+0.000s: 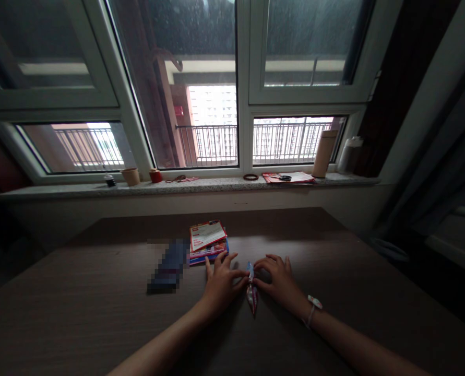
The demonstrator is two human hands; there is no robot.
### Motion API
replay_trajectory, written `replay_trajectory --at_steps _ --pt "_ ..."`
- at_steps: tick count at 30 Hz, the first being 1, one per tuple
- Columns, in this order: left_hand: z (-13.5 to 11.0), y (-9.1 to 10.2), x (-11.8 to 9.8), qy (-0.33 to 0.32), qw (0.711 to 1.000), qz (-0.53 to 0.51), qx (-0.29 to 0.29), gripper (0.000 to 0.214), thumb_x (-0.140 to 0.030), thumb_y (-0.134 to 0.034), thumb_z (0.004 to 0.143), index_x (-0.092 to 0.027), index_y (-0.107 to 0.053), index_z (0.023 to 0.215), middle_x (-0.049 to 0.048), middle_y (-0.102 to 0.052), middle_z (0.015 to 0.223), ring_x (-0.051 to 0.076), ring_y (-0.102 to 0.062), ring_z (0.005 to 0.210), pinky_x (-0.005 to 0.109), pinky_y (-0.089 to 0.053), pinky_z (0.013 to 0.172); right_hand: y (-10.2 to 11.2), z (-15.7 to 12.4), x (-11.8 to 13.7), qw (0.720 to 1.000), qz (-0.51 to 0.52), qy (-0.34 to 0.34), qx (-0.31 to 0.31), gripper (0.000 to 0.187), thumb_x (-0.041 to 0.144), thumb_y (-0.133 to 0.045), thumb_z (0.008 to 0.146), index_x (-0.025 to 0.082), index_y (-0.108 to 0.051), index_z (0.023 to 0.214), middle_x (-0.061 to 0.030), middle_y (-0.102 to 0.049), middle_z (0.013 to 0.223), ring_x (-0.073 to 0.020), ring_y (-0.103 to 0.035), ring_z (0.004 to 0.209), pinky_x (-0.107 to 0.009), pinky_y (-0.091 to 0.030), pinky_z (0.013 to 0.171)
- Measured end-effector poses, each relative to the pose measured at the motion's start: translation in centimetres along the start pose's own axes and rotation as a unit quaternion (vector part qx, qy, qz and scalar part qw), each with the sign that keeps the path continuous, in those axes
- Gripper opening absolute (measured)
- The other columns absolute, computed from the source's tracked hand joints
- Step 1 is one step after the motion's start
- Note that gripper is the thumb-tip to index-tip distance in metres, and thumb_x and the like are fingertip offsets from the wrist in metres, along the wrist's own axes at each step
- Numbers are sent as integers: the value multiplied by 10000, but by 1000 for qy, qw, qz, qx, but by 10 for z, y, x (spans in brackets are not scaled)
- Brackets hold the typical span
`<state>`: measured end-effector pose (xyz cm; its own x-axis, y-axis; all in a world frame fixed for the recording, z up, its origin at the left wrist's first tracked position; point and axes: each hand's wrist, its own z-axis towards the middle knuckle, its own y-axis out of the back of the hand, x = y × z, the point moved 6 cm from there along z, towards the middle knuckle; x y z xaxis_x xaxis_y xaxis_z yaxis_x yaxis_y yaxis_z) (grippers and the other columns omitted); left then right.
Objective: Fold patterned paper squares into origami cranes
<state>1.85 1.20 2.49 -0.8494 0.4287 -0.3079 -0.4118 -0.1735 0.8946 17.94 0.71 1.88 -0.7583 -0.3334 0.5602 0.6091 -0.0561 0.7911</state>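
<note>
A narrow strip of folded, colourful printed paper (252, 297) lies over the dark table, its near end coming to a point. My left hand (223, 279) pinches its left side between thumb and index finger, the other fingers spread. From the right, the thumb and index finger of my right hand (279, 284) close on the same paper near its middle. A band with a pale ornament (314, 301) circles my right wrist. Just beyond my left fingertips is a small stack of printed leaflets (207, 237), red, white and blue.
A dark, pixelated object (168, 267) lies left of the leaflets on the brown table (99, 277). Along the stone windowsill (216, 184) stand a paper cup (130, 176), a red jar (155, 175), a bracelet (250, 177), scissors (285, 178) on papers, and two bottles (324, 154).
</note>
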Motion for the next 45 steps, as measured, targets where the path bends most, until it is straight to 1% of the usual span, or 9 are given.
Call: replay_trajectory --at_steps 4,8,10,16,21,27,36,40,45 --pt "1 1 0 13 1000 2 5 135 -383 -707 770 -405 -736 900 8 -516 1347 352 -331 1299 749 -50 1011 -1 0 0 1000 -1 2 5 218 431 -607 810 325 -677 986 -6 -653 1148 -296 -368 1277 -607 -42 1095" --pt "0 0 2 21 1000 8 -2 235 -416 -702 771 -453 -700 1003 8 -495 1374 357 -341 1290 755 -74 999 -2 1 -2 1000 -2 -1 7 263 429 -603 815 330 -669 1049 -15 -645 1165 -299 -368 1274 -611 -42 1096" --pt "-1 -1 3 16 1000 14 -1 266 -437 -687 780 -474 -678 1044 6 -481 1392 358 -334 1293 757 -67 996 -2 1 -3 1000 -4 0 6 278 435 -604 815 335 -669 1066 -15 -641 1172 -298 -369 1273 -604 -48 1101" --pt "-1 -4 5 10 1000 22 21 259 -450 -657 802 -496 -666 1057 -5 -419 1447 370 -301 1314 762 -27 995 -1 1 -1 1000 -7 -2 12 262 449 -609 816 374 -678 1058 2 -637 1174 -304 -371 1269 -627 -50 1094" --pt "-1 -6 6 10 999 34 35 269 -498 -610 825 -524 -634 1091 -4 -355 1488 382 -258 1345 780 -24 976 -2 0 0 1000 -23 3 18 268 451 -606 824 394 -669 1078 7 -624 1193 -306 -365 1274 -650 -47 1084" --pt "-1 -9 8 15 998 47 33 298 -580 -545 834 -528 -615 1118 -11 -332 1501 366 -251 1355 765 -15 991 -2 0 0 999 -40 20 22 265 457 -589 839 399 -660 1088 15 -624 1189 -294 -382 1259 -668 -44 1072" --pt "-1 -9 11 15 997 59 41 332 -627 -504 833 -553 -579 1147 -9 -304 1517 371 -218 1376 769 -4 985 -2 0 1 998 -54 33 18 278 461 -572 852 413 -644 1117 10 -622 1198 -297 -390 1256 -684 -46 1065" --pt "-1 -9 11 8 997 61 42 363 -659 -458 836 -562 -553 1173 -1 -274 1532 366 -198 1387 768 9 981 -1 -2 3 997 -68 47 8 278 460 -563 860 409 -637 1123 18 -626 1192 -285 -407 1241 -679 -53 1070" --pt "0 -12 12 5 996 70 45 377 -674 -408 849 -594 -497 1207 -18 -255 1540 365 -193 1393 772 25 975 -1 -2 4 996 -71 52 2 271 452 -554 868 401 -636 1121 17 -630 1186 -278 -423 1227 -684 -46 1068"
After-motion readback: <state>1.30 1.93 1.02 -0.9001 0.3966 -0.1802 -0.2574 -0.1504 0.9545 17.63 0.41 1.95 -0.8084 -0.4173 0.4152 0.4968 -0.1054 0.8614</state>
